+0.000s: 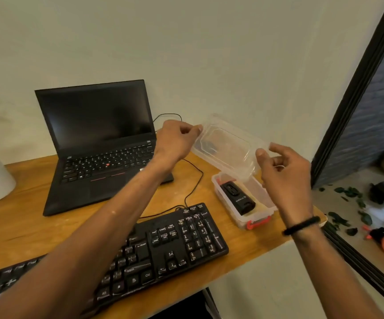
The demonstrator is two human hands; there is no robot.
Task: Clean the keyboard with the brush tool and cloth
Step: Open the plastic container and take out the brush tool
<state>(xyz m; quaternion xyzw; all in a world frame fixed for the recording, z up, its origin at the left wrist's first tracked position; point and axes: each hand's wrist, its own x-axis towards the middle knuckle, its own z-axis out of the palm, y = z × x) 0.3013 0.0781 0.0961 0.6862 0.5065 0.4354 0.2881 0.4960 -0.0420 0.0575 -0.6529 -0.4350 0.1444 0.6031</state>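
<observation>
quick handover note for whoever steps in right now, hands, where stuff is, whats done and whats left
Left hand: pinches the far end of the clear lid.
Right hand: pinches the lid's near end. The lid is held in the air above the open box.
The black brush tool lies inside the box, at the right end of the wooden desk. The keyboard sits at the desk's front edge, cable attached. No cloth is in view.
Done: box opened.
Left: set the lid down, take out the brush tool, brush the keys, find the cloth and wipe.
</observation>
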